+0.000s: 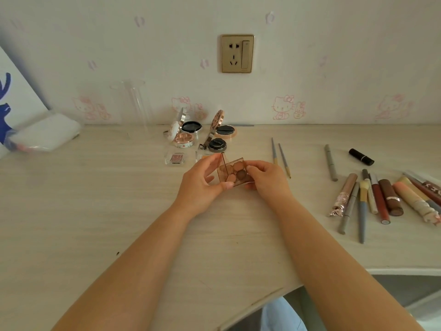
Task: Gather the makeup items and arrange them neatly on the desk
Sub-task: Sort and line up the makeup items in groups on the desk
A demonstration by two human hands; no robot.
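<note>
at desk centre: your left hand (202, 185) and right hand (265, 177) are both pinching the open eyeshadow palette (235, 174).
done: compacts (191, 132) are sitting grouped.
left: pencils and tubes (381, 199) are lying scattered.

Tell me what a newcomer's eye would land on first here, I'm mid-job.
First, both hands at the desk's centre: the left hand and right hand hold an open brown eyeshadow palette between them. Next, the gold wall socket straight above. Then the open compacts clustered by the wall behind the hands, and the loose heap of brushes and tubes on the desk's right side.
</note>
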